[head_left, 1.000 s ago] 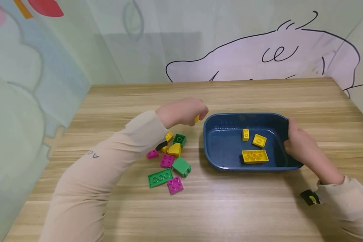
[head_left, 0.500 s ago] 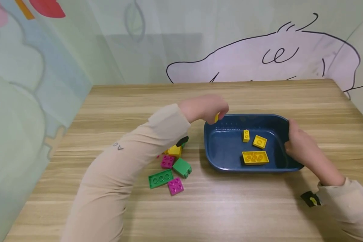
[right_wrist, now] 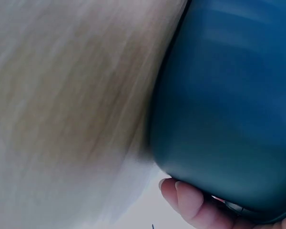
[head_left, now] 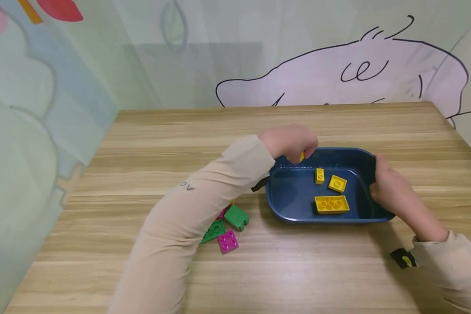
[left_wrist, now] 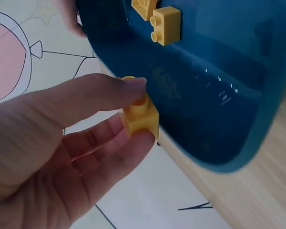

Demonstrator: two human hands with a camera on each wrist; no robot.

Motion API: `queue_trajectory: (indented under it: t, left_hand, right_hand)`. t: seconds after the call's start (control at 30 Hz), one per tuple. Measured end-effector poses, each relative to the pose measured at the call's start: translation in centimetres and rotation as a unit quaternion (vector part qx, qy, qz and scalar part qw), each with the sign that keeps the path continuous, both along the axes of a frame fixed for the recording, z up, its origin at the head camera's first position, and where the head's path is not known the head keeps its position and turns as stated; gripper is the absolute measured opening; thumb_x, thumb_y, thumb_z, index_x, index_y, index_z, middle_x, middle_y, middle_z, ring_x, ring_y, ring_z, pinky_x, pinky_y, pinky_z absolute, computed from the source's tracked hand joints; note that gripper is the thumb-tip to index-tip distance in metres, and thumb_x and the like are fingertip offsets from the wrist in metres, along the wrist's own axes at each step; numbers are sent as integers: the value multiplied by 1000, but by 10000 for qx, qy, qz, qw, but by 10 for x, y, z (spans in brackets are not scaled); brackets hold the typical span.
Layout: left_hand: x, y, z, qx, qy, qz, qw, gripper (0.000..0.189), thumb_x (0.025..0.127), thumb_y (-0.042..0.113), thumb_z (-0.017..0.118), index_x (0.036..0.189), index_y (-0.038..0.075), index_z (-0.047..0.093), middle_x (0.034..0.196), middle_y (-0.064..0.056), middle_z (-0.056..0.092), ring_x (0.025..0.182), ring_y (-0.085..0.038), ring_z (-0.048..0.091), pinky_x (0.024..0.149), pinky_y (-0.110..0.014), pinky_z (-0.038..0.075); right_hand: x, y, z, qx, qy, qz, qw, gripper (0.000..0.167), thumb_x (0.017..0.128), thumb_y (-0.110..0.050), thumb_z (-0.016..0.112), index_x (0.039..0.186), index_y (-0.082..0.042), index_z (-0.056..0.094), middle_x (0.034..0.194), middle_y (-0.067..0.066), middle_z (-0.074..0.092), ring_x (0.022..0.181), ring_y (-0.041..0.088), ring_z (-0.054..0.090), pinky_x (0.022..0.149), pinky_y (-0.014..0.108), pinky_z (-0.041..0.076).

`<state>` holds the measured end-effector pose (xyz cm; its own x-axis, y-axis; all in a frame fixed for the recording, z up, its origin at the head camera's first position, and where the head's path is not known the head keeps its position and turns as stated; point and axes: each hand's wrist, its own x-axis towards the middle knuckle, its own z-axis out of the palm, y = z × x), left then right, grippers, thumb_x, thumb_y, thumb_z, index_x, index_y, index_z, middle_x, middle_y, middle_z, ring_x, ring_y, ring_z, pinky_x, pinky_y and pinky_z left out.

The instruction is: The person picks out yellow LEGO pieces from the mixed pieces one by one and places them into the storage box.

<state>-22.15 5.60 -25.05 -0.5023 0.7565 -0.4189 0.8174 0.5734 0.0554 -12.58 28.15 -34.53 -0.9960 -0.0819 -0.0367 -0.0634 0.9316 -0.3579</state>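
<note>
Thumb and fingers of my left hand (head_left: pixel 292 141) pinch a small yellow toy brick (left_wrist: pixel 141 116) with studs, over the back left rim of a dark blue basin (head_left: pixel 294 216). My right hand (head_left: pixel 394 196) grips the basin's right end, and its fingertips (right_wrist: pixel 188 200) lie against the outer wall in the right wrist view. Inside the basin lie a narrow two-stud yellow brick (head_left: pixel 319 176), a square yellow brick (head_left: pixel 337 183) and a long yellow brick (head_left: pixel 332 204) with its hollow side up.
Left of the basin, a green brick (head_left: pixel 236 217), a long green brick (head_left: pixel 213 231) and a magenta brick (head_left: pixel 228 241) lie on the wooden table (head_left: pixel 298 270). My left sleeve (head_left: pixel 196 200) hides part of this pile. Printed walls stand behind and to the left.
My left hand has moved right with the yellow brick, from the table beside the basin to over its rim. The left sleeve now covers more of the pile. My right hand stays on the basin.
</note>
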Motion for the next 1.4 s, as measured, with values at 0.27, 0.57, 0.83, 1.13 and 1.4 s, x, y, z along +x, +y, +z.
queue_trajectory:
  t: [0.27,0.57,0.83,1.13,1.4]
  left_hand:
    - [-1,16,-12,-96,-212,47,9997,25,84,0,62,108,10,62,97,2,54,90,-14,46,73,-20,43]
    - [0,29,-21,-107,-278,79,9995,25,84,0,62,106,12,62,102,2,55,93,-14,46,76,-22,43]
    - [1,38,-25,-334,-161,-49,9993,24,83,1,65,104,12,63,103,2,57,91,-14,47,78,-22,43]
    - [3,40,-29,-858,-541,167,9947,29,85,6,67,111,16,61,110,2,57,97,-16,47,83,-23,45]
    - [1,45,-39,-1043,-634,133,9924,26,83,7,69,107,16,61,107,3,58,94,-15,47,81,-25,44]
  right_hand:
    - [2,0,1,0,45,-19,10000,69,74,7,48,129,23,12,101,51,44,81,52,53,69,62,43]
    - [0,-1,2,-29,-85,-50,9999,68,76,7,47,131,23,10,104,51,43,83,52,53,70,62,44]
    - [1,0,1,-69,-33,-31,10000,69,75,8,48,131,24,10,104,52,42,81,50,53,70,61,44]
    - [1,-1,-1,-70,52,-33,10000,68,75,7,48,131,22,12,101,50,45,78,47,54,68,60,45]
    - [1,1,0,-6,53,-25,10000,68,75,6,48,130,22,12,99,49,46,79,50,54,68,60,44]
